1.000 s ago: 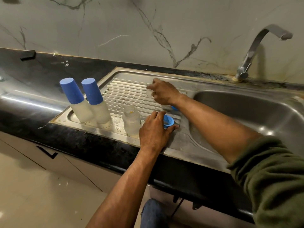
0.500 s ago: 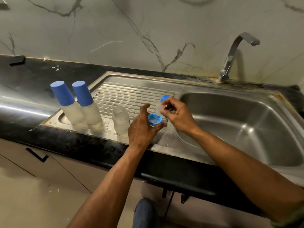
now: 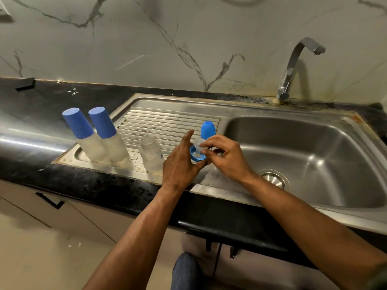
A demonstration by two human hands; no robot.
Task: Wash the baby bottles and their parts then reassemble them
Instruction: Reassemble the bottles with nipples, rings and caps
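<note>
My left hand (image 3: 181,163) holds a blue screw ring (image 3: 196,156) over the drainboard's front right. My right hand (image 3: 225,156) pinches a clear silicone teat (image 3: 198,145) and holds it against the ring. A blue cap (image 3: 208,129) stands on the drainboard just behind my hands. An open clear bottle (image 3: 151,155) stands left of my left hand. Two assembled bottles with blue caps (image 3: 80,130) (image 3: 104,127) stand at the drainboard's left end.
The steel sink basin (image 3: 314,155) with its drain (image 3: 273,177) lies to the right, under a chrome tap (image 3: 293,65). A ribbed drainboard (image 3: 163,126) is set in a black counter (image 3: 52,97). Cabinet fronts with a black handle (image 3: 49,200) are below.
My right hand came from the back of the drainboard with the teat to the ring in my left hand. My left hand lifted the ring. The view shifted right.
</note>
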